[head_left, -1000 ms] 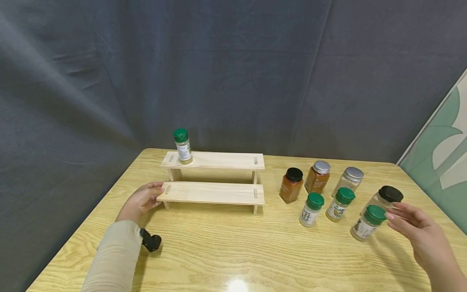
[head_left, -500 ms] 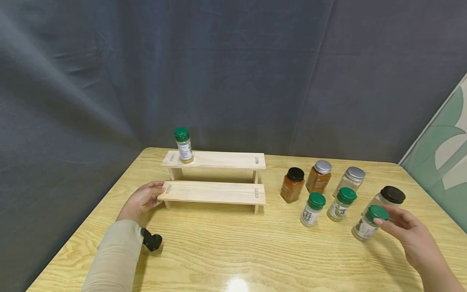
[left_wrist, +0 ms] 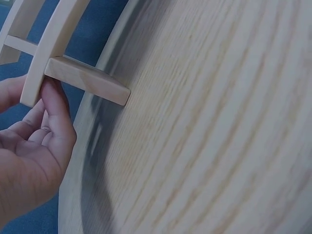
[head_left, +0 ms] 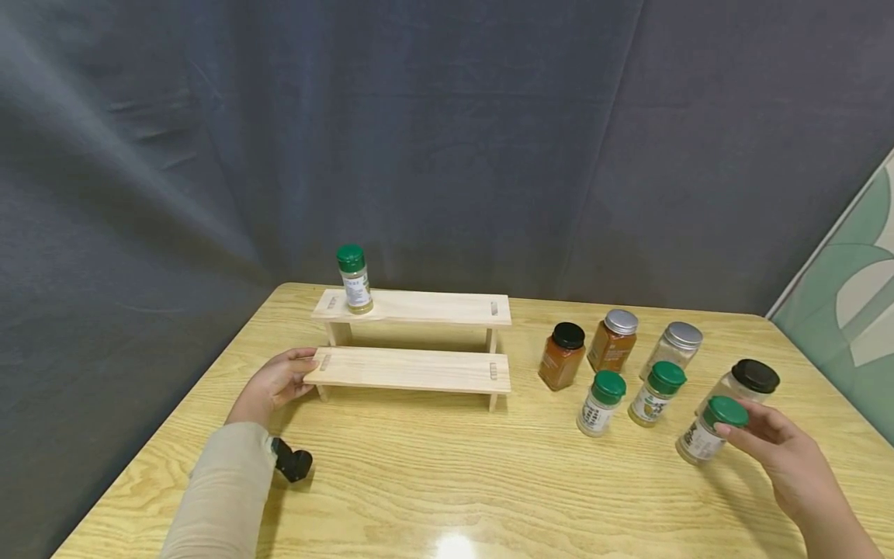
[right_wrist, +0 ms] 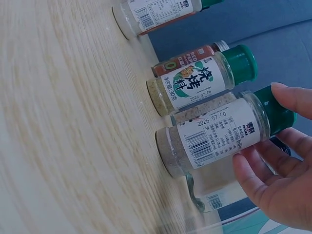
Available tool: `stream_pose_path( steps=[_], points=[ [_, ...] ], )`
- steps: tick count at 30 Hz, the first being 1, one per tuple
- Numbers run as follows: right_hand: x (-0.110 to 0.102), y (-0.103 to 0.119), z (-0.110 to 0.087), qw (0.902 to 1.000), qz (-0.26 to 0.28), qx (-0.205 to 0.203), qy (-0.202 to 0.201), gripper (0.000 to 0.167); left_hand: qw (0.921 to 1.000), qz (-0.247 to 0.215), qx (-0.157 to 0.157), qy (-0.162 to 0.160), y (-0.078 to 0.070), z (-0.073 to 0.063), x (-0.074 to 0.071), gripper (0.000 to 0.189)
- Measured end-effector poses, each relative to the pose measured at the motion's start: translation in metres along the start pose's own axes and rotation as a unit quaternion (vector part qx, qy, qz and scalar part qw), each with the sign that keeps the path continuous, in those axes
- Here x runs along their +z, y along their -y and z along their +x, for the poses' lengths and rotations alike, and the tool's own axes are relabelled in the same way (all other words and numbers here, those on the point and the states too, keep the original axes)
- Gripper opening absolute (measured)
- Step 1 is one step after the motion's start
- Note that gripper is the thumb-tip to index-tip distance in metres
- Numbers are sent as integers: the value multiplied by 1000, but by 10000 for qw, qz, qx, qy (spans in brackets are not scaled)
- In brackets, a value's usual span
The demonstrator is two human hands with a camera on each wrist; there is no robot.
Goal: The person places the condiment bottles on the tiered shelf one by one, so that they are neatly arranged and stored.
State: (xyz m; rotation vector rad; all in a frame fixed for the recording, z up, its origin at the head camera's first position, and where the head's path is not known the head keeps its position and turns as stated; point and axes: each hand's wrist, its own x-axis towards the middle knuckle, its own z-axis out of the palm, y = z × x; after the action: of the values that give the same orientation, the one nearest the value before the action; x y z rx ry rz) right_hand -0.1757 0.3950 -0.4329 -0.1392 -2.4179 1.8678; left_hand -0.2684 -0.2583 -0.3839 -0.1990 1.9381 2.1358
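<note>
At the left end of the lower shelf (head_left: 412, 368) of a two-step wooden rack, my left hand (head_left: 275, 380) pinches the board, thumb on top and fingers beneath, as the left wrist view shows. On the right, my right hand (head_left: 789, 458) holds a green-capped spice jar (right_wrist: 214, 139) by its cap and upper side. That jar stands upright on the table, a barcode label facing the right wrist camera. Just behind it is a black-lidded clear jar (head_left: 753, 376), partly hidden. One green-capped spice jar (head_left: 355, 281) stands at the left of the upper shelf (head_left: 433, 306).
Left of my right hand stand two more green-capped jars, a nearer jar (head_left: 599, 404) and a yellowish one (head_left: 655, 394). Behind them are a black-lidded red-brown jar (head_left: 562, 357), a silver-lidded red-brown jar (head_left: 613, 341) and a silver-lidded pale jar (head_left: 673, 349). A dark curtain (head_left: 447, 140) hangs behind the table.
My right hand has moved left to the nearest green-capped spice jar and taken hold of its cap. The left hand keeps its grip on the lower shelf.
</note>
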Motion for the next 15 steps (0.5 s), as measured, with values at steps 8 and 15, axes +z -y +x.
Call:
stream_pose_path(
  steps=[8,15],
  points=[
    [1,2,-1,9998,-167,85,-48,51,10000,8,-4,0,-2,0,1,53],
    [4,1,-2,9985,-438,231,-225,50,9999,114,-19,-11,-2,-1,1,55]
  ],
)
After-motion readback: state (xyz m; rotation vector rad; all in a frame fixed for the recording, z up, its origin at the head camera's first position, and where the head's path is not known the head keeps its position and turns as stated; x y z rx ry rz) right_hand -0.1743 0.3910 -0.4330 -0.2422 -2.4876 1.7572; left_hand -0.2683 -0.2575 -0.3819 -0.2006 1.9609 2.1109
